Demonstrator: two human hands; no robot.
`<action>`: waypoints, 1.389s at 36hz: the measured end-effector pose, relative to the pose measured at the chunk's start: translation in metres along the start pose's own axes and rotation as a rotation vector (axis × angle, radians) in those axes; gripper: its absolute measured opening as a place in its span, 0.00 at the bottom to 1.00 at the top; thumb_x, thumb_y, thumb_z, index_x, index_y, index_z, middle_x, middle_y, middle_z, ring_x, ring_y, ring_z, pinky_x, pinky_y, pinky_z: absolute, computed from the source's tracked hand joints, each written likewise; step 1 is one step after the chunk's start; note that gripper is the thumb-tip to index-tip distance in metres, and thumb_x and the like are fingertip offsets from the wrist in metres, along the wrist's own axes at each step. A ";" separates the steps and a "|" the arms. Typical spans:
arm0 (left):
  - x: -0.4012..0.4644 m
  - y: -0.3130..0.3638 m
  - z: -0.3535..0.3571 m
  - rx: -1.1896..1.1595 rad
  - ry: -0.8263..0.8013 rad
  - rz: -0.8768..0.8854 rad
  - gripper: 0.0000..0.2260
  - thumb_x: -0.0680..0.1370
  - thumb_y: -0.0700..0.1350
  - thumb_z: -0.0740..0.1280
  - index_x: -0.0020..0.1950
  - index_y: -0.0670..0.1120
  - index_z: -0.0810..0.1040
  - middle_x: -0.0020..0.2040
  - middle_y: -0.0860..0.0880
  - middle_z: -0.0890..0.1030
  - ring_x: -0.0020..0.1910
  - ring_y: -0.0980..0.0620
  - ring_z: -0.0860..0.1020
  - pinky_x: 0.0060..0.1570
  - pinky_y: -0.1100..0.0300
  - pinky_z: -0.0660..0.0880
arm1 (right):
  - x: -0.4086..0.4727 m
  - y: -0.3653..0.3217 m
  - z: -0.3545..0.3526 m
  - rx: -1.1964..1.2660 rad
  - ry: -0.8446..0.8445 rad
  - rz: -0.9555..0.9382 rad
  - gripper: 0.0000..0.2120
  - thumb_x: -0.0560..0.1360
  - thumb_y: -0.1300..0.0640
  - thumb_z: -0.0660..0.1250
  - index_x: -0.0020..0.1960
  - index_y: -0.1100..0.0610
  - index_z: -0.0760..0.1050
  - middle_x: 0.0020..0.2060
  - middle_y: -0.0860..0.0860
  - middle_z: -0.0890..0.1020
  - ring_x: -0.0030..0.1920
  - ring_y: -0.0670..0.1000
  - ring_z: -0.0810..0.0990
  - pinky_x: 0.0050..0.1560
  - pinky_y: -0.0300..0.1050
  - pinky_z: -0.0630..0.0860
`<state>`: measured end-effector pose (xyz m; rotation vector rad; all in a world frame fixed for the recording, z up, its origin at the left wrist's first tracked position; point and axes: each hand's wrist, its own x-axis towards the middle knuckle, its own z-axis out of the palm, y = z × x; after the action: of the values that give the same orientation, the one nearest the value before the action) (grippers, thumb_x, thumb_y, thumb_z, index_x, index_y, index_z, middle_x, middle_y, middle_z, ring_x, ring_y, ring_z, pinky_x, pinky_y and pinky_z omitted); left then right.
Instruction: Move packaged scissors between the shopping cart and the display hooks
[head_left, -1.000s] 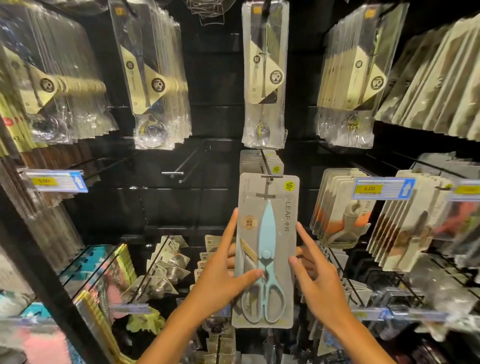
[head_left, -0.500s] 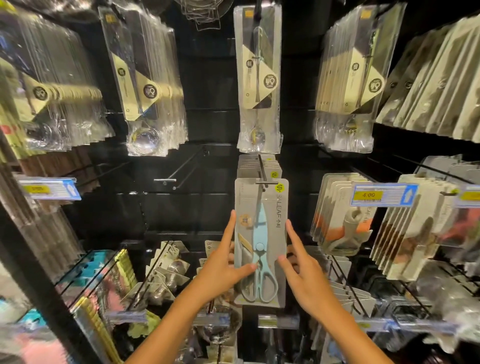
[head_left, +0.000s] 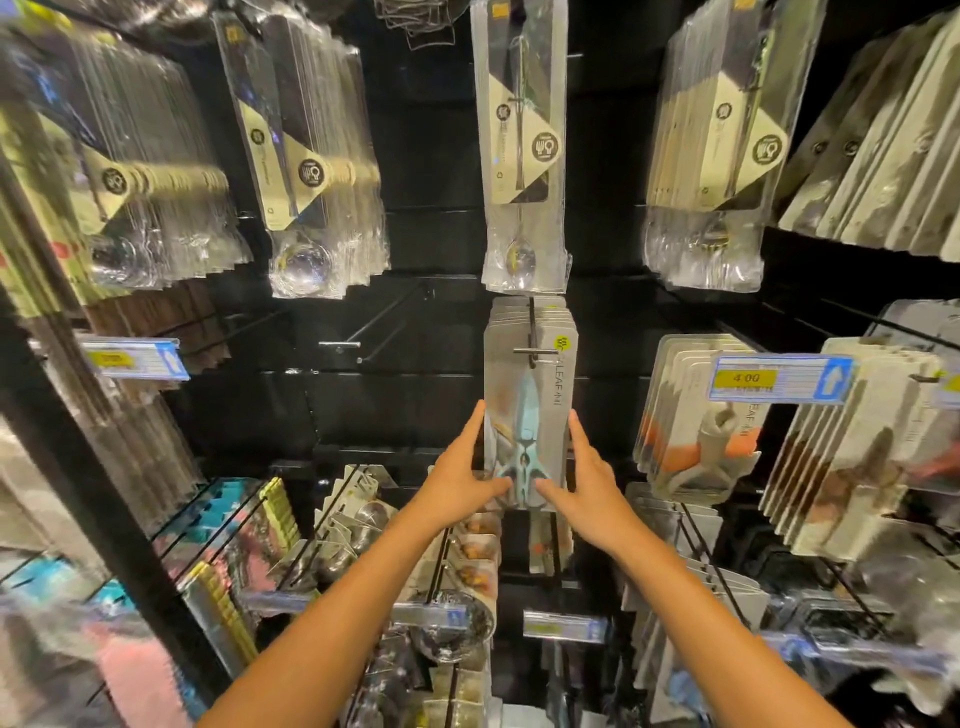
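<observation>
A grey card pack of light-blue scissors hangs at the front of a display hook, with several like packs stacked behind it. My left hand grips the pack's lower left edge, thumb across the scissor handles. My right hand holds the lower right edge, thumb on the front. The hook's crossbar tip sticks out through the pack's top hole. The shopping cart is out of view.
An empty hook juts out to the left. Packaged spoons hang above. Orange-handled tool packs and a 4.00 price tag sit to the right. Lower hooks with small goods crowd the space beneath my arms.
The scissors pack has gone farther back along the hook, away from me, toward the stack behind. Both hands followed it forward and slid closer together at its lower part.
</observation>
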<state>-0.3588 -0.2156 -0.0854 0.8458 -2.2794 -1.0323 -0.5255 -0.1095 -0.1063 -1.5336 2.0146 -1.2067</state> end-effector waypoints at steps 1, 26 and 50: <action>-0.004 -0.003 0.000 0.042 0.005 -0.012 0.44 0.76 0.45 0.76 0.78 0.64 0.48 0.75 0.58 0.65 0.72 0.63 0.66 0.71 0.62 0.66 | -0.003 0.003 0.002 -0.029 0.005 0.027 0.49 0.77 0.47 0.70 0.79 0.38 0.34 0.79 0.50 0.58 0.79 0.56 0.57 0.76 0.60 0.59; -0.307 -0.161 -0.051 0.591 0.167 -0.265 0.35 0.80 0.54 0.69 0.83 0.54 0.54 0.82 0.53 0.56 0.80 0.47 0.56 0.78 0.48 0.57 | -0.107 -0.035 0.196 -0.233 -0.665 -0.412 0.25 0.81 0.55 0.64 0.76 0.43 0.64 0.73 0.40 0.66 0.73 0.38 0.60 0.70 0.26 0.50; -0.722 -0.275 -0.180 0.678 0.411 -1.014 0.28 0.74 0.58 0.65 0.71 0.47 0.76 0.68 0.45 0.79 0.62 0.40 0.81 0.54 0.48 0.80 | -0.228 -0.243 0.530 -0.461 -1.275 -0.802 0.22 0.80 0.49 0.66 0.72 0.53 0.69 0.68 0.50 0.72 0.70 0.52 0.69 0.70 0.46 0.68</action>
<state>0.3437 0.0648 -0.3248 2.3741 -1.7766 -0.2880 0.0765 -0.1398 -0.2760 -2.4758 0.8036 0.2610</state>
